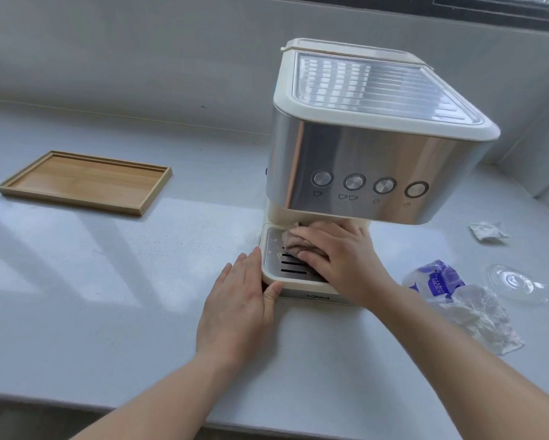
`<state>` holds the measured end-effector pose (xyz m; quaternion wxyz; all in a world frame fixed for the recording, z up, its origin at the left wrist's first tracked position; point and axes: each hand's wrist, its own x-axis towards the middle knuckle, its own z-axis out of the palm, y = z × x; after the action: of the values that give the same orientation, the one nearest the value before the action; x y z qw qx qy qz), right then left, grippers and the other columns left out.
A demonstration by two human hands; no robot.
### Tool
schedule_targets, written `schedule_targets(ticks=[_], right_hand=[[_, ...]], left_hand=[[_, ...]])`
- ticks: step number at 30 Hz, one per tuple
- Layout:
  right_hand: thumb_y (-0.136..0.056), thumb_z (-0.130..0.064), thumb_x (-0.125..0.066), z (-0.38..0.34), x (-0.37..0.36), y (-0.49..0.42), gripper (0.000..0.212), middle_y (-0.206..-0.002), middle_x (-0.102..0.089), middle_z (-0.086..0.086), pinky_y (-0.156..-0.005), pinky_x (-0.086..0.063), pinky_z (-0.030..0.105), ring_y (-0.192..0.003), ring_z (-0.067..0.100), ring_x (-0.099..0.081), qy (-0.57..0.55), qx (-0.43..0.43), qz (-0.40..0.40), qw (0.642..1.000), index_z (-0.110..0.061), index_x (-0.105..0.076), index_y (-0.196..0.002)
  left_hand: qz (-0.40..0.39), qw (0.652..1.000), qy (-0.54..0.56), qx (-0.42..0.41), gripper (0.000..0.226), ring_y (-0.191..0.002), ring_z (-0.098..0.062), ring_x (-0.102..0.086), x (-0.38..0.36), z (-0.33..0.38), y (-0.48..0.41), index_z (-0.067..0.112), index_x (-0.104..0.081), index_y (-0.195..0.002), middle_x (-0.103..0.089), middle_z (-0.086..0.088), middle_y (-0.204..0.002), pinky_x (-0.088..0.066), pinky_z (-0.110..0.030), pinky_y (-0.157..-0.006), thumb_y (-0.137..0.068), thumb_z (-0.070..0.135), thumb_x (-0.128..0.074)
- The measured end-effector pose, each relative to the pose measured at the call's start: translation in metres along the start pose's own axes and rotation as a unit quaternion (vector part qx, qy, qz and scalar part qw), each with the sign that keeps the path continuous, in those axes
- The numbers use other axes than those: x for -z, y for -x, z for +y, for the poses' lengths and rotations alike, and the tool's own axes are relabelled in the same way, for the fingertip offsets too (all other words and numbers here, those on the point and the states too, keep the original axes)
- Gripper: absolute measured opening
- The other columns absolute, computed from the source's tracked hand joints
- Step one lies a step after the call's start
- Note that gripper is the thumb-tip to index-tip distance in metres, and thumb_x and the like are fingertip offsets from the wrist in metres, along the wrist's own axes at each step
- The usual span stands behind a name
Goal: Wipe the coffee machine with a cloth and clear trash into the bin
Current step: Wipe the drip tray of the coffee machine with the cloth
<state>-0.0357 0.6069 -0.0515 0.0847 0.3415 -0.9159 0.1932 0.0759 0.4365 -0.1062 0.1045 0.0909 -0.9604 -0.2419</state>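
Coffee machine (366, 147) (marked KONKA): right hand (341, 258) grip presses cloth (294, 242), left hand (238, 309) spread.

A shallow rectangular wooden tray (84, 182) with a raised light-wood rim lies flat at about nine o'clock on the pale grey countertop (133, 281), its inside bare. Behind it, from ten to twelve o'clock, rises a plain grey wall panel (124, 58). At one o'clock a dark window frame (489, 7) runs along the top edge. Bands of sunlight fall across the counter around eight o'clock.
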Motion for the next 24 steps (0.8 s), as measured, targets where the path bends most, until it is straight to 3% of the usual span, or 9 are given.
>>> schedule_targets(ticks=[3,5,8,11,14,19,22,24], right_hand=[[-0.093,-0.05,-0.051,-0.024,-0.014,-0.008,0.036,-0.131,-0.056,-0.029,-0.09,-0.033,0.037,-0.108,0.015,-0.044,-0.02,0.047,-0.038,0.998,-0.049,-0.055,-0.128],[-0.092,-0.055,-0.044,-0.02,-0.011,-0.011,0.036,-0.128,-0.059,-0.027,-0.092,-0.038,0.037,-0.105,0.016,-0.049,-0.022,0.073,-0.059,0.995,-0.046,-0.059,-0.124],[-0.094,-0.05,-0.045,-0.005,0.0,-0.026,0.031,-0.114,-0.068,-0.017,-0.092,-0.046,0.042,-0.106,0.016,-0.06,-0.037,0.053,-0.047,0.997,-0.038,-0.064,-0.115],[-0.096,-0.042,-0.05,-0.02,-0.009,-0.016,0.023,-0.119,-0.064,-0.023,-0.092,-0.041,0.043,-0.105,0.019,-0.052,-0.014,0.034,-0.027,0.999,-0.042,-0.063,-0.115],[-0.096,-0.049,-0.045,-0.022,-0.014,0.006,0.026,-0.123,-0.06,-0.03,-0.082,-0.038,0.036,-0.096,0.016,-0.046,-0.013,0.08,-0.025,0.996,-0.045,-0.06,-0.118],[-0.096,-0.04,-0.053,-0.028,-0.015,-0.02,0.02,-0.118,-0.065,-0.027,-0.096,-0.037,0.043,-0.11,0.017,-0.048,-0.058,-0.048,0.023,0.997,-0.047,-0.065,-0.111],[-0.094,-0.041,-0.05,-0.043,-0.02,-0.005,0.022,-0.117,-0.064,-0.028,-0.089,-0.038,0.042,-0.102,0.016,-0.047,-0.038,0.009,0.006,0.999,-0.047,-0.061,-0.112],[-0.094,-0.044,-0.05,-0.023,-0.007,0.007,0.023,-0.116,-0.064,-0.029,-0.09,-0.041,0.043,-0.102,0.015,-0.051,-0.025,0.017,-0.014,0.999,-0.048,-0.062,-0.112]], left_hand=[[0.005,1.0,0.001,-0.002,0.073,-0.15,-0.012,-0.022,0.001,-0.002,0.0,0.021,-0.018,-0.157,-0.031,0.005,-0.161,-0.005,-0.024,-0.122,-0.095,0.06,-0.018],[-0.001,1.0,0.003,-0.009,0.076,-0.15,-0.011,-0.022,0.002,-0.001,0.0,0.021,-0.019,-0.157,-0.032,0.005,-0.161,-0.004,-0.023,-0.121,-0.093,0.063,-0.014],[0.007,1.0,0.005,0.005,0.075,-0.15,-0.012,-0.02,0.001,0.0,0.001,0.018,-0.017,-0.157,-0.03,0.003,-0.162,0.001,-0.019,-0.118,-0.096,0.061,-0.017],[0.002,1.0,0.005,0.006,0.068,-0.15,-0.011,-0.02,0.002,0.0,0.001,0.02,-0.016,-0.157,-0.029,0.004,-0.162,-0.003,-0.023,-0.122,-0.1,0.055,-0.026],[-0.004,1.0,0.018,-0.006,0.065,-0.149,-0.01,-0.024,0.003,-0.001,0.002,0.028,-0.015,-0.157,-0.029,0.011,-0.162,-0.011,-0.029,-0.124,-0.099,0.054,-0.027],[0.0,1.0,0.006,0.011,0.066,-0.149,-0.012,-0.024,0.002,0.0,0.002,0.019,-0.023,-0.156,-0.033,0.005,-0.16,-0.009,-0.026,-0.122,-0.099,0.054,-0.03],[0.001,1.0,0.011,0.004,0.058,-0.141,-0.02,-0.039,0.003,0.001,0.001,0.021,-0.037,-0.145,-0.05,0.003,-0.146,-0.026,-0.034,-0.12,-0.098,0.053,-0.031],[-0.001,1.0,0.009,0.009,0.063,-0.145,-0.019,-0.033,0.003,0.0,0.001,0.021,-0.033,-0.15,-0.044,0.004,-0.152,-0.018,-0.03,-0.121,-0.098,0.056,-0.029]])
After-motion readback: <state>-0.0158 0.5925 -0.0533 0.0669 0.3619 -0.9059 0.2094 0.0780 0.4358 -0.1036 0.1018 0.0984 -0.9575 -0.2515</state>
